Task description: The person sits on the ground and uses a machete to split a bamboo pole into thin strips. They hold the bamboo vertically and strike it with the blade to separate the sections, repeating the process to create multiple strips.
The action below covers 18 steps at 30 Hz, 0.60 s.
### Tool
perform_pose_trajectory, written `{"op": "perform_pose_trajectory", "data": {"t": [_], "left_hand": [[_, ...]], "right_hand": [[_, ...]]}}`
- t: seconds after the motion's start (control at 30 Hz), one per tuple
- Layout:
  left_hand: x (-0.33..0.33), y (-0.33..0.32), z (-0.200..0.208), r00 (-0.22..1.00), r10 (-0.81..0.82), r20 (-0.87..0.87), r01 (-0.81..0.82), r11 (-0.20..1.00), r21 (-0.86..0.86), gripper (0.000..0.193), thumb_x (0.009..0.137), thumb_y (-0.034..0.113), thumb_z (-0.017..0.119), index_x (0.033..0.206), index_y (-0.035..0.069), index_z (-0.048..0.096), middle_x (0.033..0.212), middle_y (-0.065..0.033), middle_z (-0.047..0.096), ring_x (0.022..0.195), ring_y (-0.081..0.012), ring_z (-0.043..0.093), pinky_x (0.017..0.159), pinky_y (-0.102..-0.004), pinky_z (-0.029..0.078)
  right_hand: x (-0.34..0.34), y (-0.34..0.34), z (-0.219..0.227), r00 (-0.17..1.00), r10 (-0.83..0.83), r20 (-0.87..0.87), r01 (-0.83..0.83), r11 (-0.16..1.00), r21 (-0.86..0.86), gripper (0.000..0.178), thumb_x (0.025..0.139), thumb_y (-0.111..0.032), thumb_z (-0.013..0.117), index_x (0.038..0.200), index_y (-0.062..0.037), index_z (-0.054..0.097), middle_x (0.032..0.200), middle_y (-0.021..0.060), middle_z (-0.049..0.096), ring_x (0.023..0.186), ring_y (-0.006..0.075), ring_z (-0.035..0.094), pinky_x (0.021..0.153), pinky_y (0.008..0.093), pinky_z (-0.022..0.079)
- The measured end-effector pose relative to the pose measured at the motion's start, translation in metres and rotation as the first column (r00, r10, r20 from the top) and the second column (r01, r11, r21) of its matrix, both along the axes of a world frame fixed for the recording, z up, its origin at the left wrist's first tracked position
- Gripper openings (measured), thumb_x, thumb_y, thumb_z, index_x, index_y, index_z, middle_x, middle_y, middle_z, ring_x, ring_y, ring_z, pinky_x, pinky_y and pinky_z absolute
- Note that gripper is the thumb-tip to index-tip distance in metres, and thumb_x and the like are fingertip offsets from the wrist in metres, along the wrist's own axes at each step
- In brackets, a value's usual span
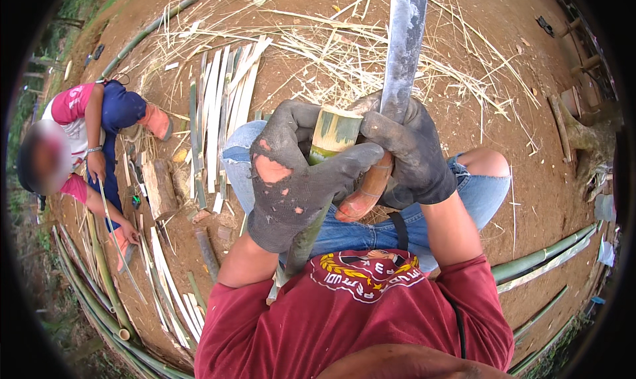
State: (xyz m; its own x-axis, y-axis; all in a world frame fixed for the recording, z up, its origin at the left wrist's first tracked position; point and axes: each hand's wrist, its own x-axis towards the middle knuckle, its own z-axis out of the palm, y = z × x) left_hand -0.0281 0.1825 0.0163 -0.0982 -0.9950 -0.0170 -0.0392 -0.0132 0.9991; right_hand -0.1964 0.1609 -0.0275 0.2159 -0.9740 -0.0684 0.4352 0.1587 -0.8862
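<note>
My left hand [288,173], in a worn dark grey glove with holes, is wrapped round a green bamboo pole [334,135]. The pole's pale cut end points away from me, and its lower part slants back toward my waist beneath the hand. My right hand [414,147], also gloved, is closed round a machete [404,44] where blade meets handle. The long grey blade stands pointing away from me, and the brown wooden handle [366,187] comes out below, toward my lap. Both hands are close together over my legs, the machete just right of the bamboo end.
Split bamboo strips [222,107] lie beyond my left knee, with thin shavings [344,67] scattered on the dirt. At left a co-worker [79,134] bends over a thin strip. Bamboo poles [93,293] lie near that person, and another pole [543,253] at right.
</note>
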Motion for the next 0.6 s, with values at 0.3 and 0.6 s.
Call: {"op": "perform_pose_trajectory", "data": {"t": [0.3,0.6], "left_hand": [[-0.005,0.004,-0.002,1.0,-0.012,-0.028,0.011,0.999,-0.042,0.041,0.076,0.01,0.085,0.102,-0.002,0.056,0.089,-0.0096,0.068,0.077,-0.0091,0.065,0.069,-0.0246,0.054],[-0.004,0.009,-0.007,0.997,-0.025,-0.076,0.019,0.996,-0.086,0.041,0.085,0.012,0.075,0.109,-0.003,0.045,0.089,-0.0095,0.066,0.077,-0.0097,0.065,0.064,-0.0228,0.053]], "right_hand": [[0.0,0.003,-0.001,0.998,-0.038,-0.054,0.04,0.998,0.049,0.019,0.092,-0.021,0.065,0.09,-0.0021,0.066,0.073,0.0017,0.064,0.061,0.009,0.058,0.058,0.0252,0.048],[-0.052,-0.014,-0.065,0.826,-0.554,-0.104,0.559,0.829,0.025,0.033,0.103,-0.028,0.052,0.1,0.002,0.065,0.064,-0.0006,0.051,0.055,0.0106,0.055,0.054,0.0262,0.047]]}}
